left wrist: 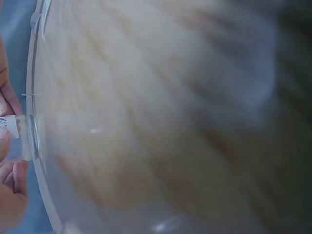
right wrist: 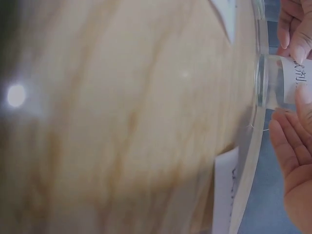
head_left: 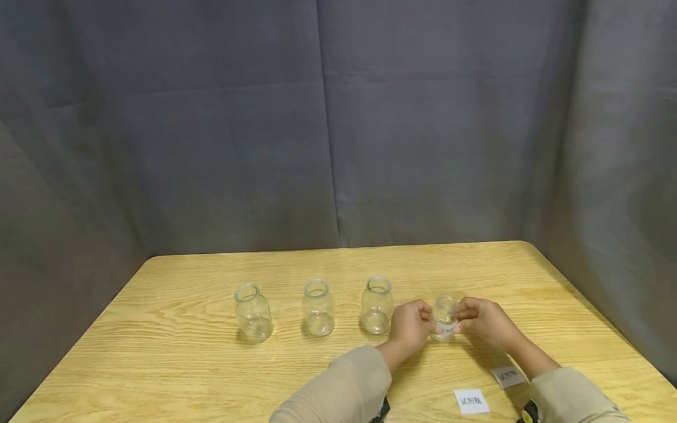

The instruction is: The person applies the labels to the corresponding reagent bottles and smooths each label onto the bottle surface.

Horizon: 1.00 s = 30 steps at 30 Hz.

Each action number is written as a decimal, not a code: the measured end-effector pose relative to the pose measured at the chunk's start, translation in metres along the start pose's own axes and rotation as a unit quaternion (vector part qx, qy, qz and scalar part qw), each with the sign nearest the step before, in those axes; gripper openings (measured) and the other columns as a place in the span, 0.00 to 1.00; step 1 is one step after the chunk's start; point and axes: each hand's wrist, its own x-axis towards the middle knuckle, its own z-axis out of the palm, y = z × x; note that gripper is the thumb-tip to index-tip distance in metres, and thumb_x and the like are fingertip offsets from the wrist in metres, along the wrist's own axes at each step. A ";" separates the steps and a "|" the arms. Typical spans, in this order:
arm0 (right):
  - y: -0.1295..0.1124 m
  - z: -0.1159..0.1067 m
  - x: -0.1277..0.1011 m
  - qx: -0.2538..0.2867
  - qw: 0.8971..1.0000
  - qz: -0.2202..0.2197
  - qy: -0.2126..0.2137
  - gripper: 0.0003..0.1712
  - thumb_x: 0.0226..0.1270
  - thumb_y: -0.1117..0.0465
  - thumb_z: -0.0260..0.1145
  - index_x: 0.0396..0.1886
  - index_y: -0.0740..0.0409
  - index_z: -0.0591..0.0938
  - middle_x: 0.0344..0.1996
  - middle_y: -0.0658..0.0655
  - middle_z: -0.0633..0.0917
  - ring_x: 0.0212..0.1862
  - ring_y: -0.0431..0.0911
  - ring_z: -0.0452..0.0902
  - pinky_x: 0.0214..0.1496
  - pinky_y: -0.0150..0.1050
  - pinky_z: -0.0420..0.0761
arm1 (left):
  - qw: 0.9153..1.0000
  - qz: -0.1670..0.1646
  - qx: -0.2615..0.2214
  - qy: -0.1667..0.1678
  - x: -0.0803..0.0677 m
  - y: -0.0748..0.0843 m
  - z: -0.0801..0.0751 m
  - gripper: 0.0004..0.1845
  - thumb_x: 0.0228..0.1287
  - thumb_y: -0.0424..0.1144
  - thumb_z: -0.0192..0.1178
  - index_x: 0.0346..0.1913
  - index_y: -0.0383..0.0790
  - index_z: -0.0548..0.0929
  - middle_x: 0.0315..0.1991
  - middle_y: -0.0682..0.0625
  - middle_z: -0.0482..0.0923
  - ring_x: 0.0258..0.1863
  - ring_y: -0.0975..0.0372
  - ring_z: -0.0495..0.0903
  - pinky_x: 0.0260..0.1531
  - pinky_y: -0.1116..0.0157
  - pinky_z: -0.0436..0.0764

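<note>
Labelled jar (head_left: pixel 444 318) (empty) between hands

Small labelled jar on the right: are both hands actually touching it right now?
Touching. In the head view the left hand and right hand close on the small jar from either side; the right wrist view shows fingers on its label.

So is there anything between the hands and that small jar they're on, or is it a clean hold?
Nothing visible stands between them. The left hand and right hand both touch the small glass jar directly, one on each side, fingers on its white label. The nearest other jar stands apart, beyond the left hand.
</note>
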 end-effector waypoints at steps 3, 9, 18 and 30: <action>-0.001 0.000 0.000 -0.001 1.000 0.005 0.001 0.16 0.49 0.65 0.69 0.36 0.71 0.77 0.39 0.71 0.82 0.44 0.62 0.78 0.38 0.37 0.82 | 1.000 0.003 0.005 0.003 0.000 0.001 0.000 0.14 0.40 0.30 0.71 0.34 0.35 0.82 0.30 0.49 0.83 0.30 0.65 0.80 0.30 0.76 0.78; -0.003 -0.001 -0.001 0.005 1.000 0.015 -0.003 0.16 0.50 0.66 0.69 0.36 0.71 0.77 0.39 0.71 0.81 0.45 0.61 0.78 0.38 0.36 0.82 | 1.000 0.010 0.017 -0.001 0.001 0.002 0.000 0.12 0.40 0.31 0.71 0.32 0.36 0.82 0.29 0.49 0.83 0.29 0.66 0.80 0.28 0.78 0.77; -0.003 -0.005 -0.003 -0.010 1.000 0.011 -0.011 0.15 0.52 0.65 0.68 0.37 0.70 0.76 0.40 0.71 0.81 0.45 0.61 0.78 0.39 0.38 0.81 | 1.000 0.001 0.002 -0.021 0.002 0.004 0.000 0.13 0.43 0.30 0.70 0.35 0.35 0.81 0.31 0.49 0.82 0.31 0.65 0.80 0.31 0.76 0.77; -0.013 -0.010 -0.015 -0.039 0.998 0.049 -0.003 0.20 0.58 0.62 0.65 0.45 0.74 0.74 0.39 0.66 0.81 0.43 0.57 0.78 0.43 0.46 0.79 | 0.997 -0.041 -0.048 -0.043 -0.004 0.004 -0.001 0.17 0.48 0.30 0.67 0.42 0.32 0.76 0.41 0.44 0.79 0.41 0.56 0.79 0.40 0.67 0.79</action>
